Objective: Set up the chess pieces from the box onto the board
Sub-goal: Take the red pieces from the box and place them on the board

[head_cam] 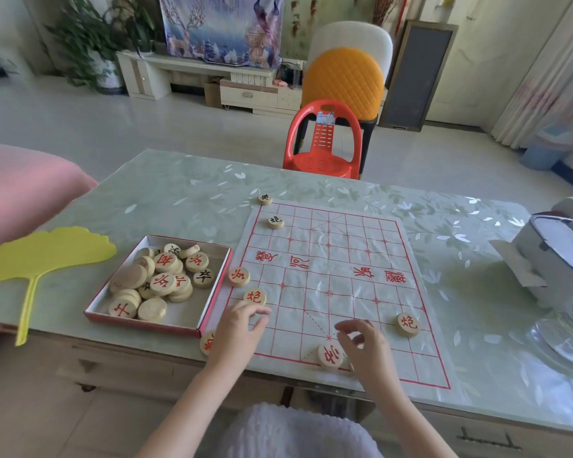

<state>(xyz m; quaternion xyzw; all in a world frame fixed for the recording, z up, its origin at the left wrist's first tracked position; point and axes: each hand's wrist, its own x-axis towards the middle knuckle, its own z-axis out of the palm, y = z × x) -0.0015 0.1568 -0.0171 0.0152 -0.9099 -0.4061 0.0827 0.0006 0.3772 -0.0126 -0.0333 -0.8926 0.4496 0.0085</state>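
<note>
A white paper chess board [328,259] with red lines lies on the table. On it sit two black pieces [264,199] [275,221] at the far left corner, a red soldier [239,276], two red cannons [254,297] [407,324] and a red general [329,355] at the near edge. A red-rimmed box [153,322] to the left holds several pieces. My left hand [242,328] rests with straight fingers on the board just below the left cannon; another red piece [207,342] peeks out beside it. My right hand [361,338] hovers with loosely curled fingers right of the general.
A yellow fan [40,259] lies left of the box. A white appliance [559,256] and a glass lid [566,335] stand at the table's right end. A red plastic chair [323,143] is behind the table. Pink cloth [20,186] covers the far left.
</note>
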